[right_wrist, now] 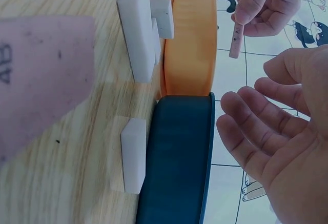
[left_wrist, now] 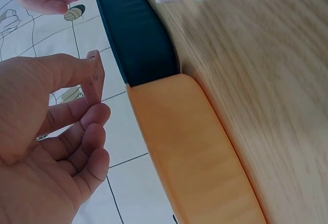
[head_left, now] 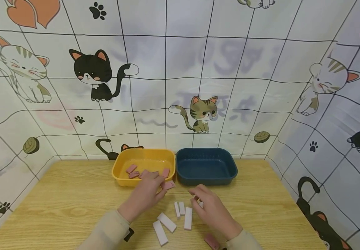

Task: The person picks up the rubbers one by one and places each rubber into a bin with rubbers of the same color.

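Observation:
My left hand point(head_left: 145, 193) pinches a pink eraser point(head_left: 169, 185) between thumb and fingers, at the front right rim of the yellow basket point(head_left: 117, 177). In the left wrist view that eraser point(left_wrist: 95, 80) stands on edge in the grip, its face marked with small dark print. Several more pink erasers point(head_left: 131, 168) lie inside the yellow basket. My right hand point(head_left: 213, 207) hovers in front of the dark blue basket point(head_left: 206, 178); the right wrist view shows its fingers loosely bent and nothing held. Below the hands, several white blocks point(head_left: 166, 222) are scattered on the table.
A pink eraser point(right_wrist: 46, 80) marked "4B" lies on the wooden table point(head_left: 74, 205) by the right wrist. One white block point(right_wrist: 134, 156) lies before the blue basket. Both baskets stand side by side at the table's back, against a cat-patterned cloth point(head_left: 148, 86).

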The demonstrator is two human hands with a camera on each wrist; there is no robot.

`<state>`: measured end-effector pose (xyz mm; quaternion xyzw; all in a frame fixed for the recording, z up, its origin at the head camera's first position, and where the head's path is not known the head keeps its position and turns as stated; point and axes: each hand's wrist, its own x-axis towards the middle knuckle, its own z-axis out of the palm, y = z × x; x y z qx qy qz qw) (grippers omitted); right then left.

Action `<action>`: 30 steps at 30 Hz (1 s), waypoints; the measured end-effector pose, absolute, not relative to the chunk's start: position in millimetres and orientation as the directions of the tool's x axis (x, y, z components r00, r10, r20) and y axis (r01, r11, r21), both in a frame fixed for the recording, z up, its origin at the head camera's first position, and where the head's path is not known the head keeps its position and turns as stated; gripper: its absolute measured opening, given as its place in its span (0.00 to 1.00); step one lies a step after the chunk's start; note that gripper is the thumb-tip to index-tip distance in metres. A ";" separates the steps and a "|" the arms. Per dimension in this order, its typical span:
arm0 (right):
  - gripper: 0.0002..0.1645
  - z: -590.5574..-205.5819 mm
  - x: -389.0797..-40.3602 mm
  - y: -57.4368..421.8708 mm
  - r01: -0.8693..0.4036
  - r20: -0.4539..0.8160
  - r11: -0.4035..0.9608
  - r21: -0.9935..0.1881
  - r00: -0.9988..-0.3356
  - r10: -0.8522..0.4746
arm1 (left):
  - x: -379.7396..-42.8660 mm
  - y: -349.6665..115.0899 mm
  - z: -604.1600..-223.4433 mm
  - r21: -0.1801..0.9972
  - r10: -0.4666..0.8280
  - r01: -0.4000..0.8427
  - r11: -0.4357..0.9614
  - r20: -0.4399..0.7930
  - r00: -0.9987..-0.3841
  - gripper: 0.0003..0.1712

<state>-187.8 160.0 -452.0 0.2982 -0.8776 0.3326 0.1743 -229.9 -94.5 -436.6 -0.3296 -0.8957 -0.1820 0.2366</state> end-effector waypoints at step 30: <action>0.15 -444.3 -198.9 152.1 -0.612 0.445 0.635 -0.472 -0.787 -0.428 | -276.0 -111.6 -424.6 0.194 0.452 0.569 0.799 0.431 -0.781 0.10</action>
